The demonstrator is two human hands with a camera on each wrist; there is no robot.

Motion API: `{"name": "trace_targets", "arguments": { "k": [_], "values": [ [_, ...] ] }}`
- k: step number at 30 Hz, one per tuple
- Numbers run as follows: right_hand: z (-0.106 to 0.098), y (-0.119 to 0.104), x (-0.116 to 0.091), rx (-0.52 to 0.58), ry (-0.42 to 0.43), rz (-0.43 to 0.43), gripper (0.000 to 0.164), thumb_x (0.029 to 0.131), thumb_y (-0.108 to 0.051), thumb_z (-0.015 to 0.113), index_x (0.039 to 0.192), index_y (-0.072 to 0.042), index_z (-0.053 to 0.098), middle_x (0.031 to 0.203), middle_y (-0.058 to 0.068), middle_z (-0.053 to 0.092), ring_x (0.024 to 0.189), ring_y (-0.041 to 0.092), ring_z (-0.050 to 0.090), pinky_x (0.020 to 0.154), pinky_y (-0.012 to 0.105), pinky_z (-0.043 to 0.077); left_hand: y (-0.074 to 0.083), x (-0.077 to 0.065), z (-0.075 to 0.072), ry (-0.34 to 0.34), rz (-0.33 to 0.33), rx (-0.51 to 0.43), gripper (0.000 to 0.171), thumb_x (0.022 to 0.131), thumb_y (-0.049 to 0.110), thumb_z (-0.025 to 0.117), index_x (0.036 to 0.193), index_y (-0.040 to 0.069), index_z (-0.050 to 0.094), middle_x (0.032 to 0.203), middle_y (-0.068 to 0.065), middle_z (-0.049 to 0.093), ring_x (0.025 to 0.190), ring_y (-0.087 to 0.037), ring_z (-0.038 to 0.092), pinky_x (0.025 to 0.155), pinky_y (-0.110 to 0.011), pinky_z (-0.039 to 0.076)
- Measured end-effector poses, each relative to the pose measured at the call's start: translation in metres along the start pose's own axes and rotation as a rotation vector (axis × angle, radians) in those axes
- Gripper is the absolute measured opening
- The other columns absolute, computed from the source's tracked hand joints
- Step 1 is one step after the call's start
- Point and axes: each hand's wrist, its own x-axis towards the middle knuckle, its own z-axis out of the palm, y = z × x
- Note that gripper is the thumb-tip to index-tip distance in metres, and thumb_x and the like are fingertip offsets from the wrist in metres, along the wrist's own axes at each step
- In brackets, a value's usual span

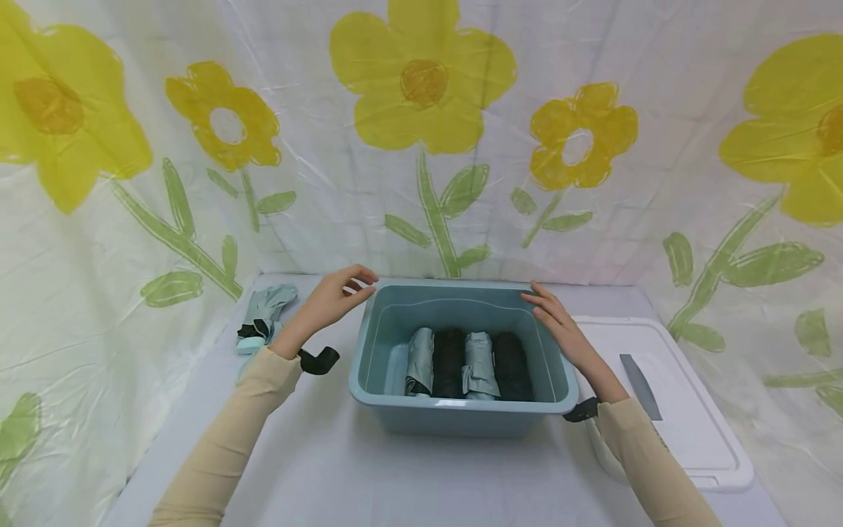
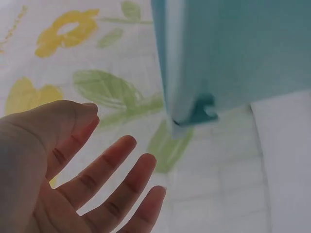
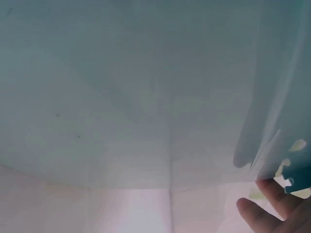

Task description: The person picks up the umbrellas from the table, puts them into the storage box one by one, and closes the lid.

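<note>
A blue-grey plastic bin (image 1: 454,421) stands upright on the table. Inside lie several rolled cloth bundles side by side, such as a light grey-blue roll (image 1: 479,362) and a black roll (image 1: 514,366). My left hand (image 1: 339,296) hovers by the bin's back left corner, fingers loosely bent and holding nothing; the left wrist view shows its spread fingers (image 2: 114,167) apart from the bin wall. At the right rim, my right hand (image 1: 556,322) lies with extended fingers against the bin's edge. In the right wrist view only some fingers (image 3: 255,216) show, just at the rim.
To the right lies a white lid (image 1: 698,439) with a grey handle (image 1: 640,384), partly under the right forearm. A crumpled grey-blue cloth (image 1: 266,307) with black parts sits at the far left. A flower-printed curtain (image 1: 303,212) hangs right behind the table.
</note>
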Motion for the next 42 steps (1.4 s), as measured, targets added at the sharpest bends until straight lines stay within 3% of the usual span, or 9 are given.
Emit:
{"name": "trace_targets", "arguments": {
  "k": [11, 16, 23, 32, 42],
  "values": [
    [0.0, -0.001, -0.001, 0.005, -0.002, 0.003, 0.039, 0.101, -0.008, 0.033, 0.136, 0.009, 0.037, 0.152, 0.023, 0.01, 0.139, 0.043, 0.004, 0.103, 0.067, 0.01, -0.055, -0.026, -0.005, 0.092, -0.065, 0.077, 0.024, 0.094, 0.019, 0.055, 0.114, 0.004, 0.057, 0.113, -0.018, 0.059, 0.105, -0.037, 0.055, 0.087, -0.053, 0.042],
    [-0.001, -0.002, -0.002, 0.009, -0.001, 0.009, 0.039, 0.101, -0.007, 0.032, 0.136, 0.009, 0.037, 0.152, 0.023, 0.009, 0.139, 0.042, 0.003, 0.103, 0.067, 0.009, -0.083, -0.037, -0.004, 0.1, -0.103, 0.106, 0.027, 0.095, 0.018, 0.054, 0.117, 0.002, 0.055, 0.117, -0.017, 0.058, 0.107, -0.038, 0.053, 0.089, -0.052, 0.041],
    [-0.001, 0.001, -0.001, 0.015, -0.001, -0.001, 0.039, 0.1, -0.006, 0.032, 0.135, 0.01, 0.037, 0.152, 0.024, 0.009, 0.139, 0.044, 0.004, 0.102, 0.067, 0.01, -0.11, -0.046, -0.001, 0.137, -0.102, 0.172, 0.025, 0.094, 0.017, 0.055, 0.114, 0.002, 0.057, 0.115, -0.017, 0.059, 0.104, -0.036, 0.055, 0.09, -0.05, 0.043],
    [0.0, 0.037, 0.004, 0.0, 0.02, -0.015, 0.04, 0.102, -0.018, 0.033, 0.138, -0.002, 0.04, 0.154, 0.013, 0.011, 0.14, 0.038, 0.005, 0.102, 0.067, 0.011, -0.128, -0.058, 0.001, 0.146, -0.166, 0.231, 0.025, 0.093, 0.014, 0.055, 0.115, 0.003, 0.057, 0.118, -0.018, 0.057, 0.106, -0.038, 0.053, 0.086, -0.05, 0.044],
    [0.001, 0.039, 0.002, 0.008, 0.023, -0.026, 0.041, 0.102, -0.023, 0.033, 0.138, -0.004, 0.041, 0.154, 0.015, 0.011, 0.141, 0.036, 0.006, 0.103, 0.066, 0.01, -0.141, -0.07, 0.004, 0.233, -0.219, 0.317, 0.023, 0.092, 0.014, 0.053, 0.114, 0.007, 0.058, 0.119, -0.017, 0.057, 0.106, -0.034, 0.052, 0.077, -0.049, 0.046]
  ]
}}
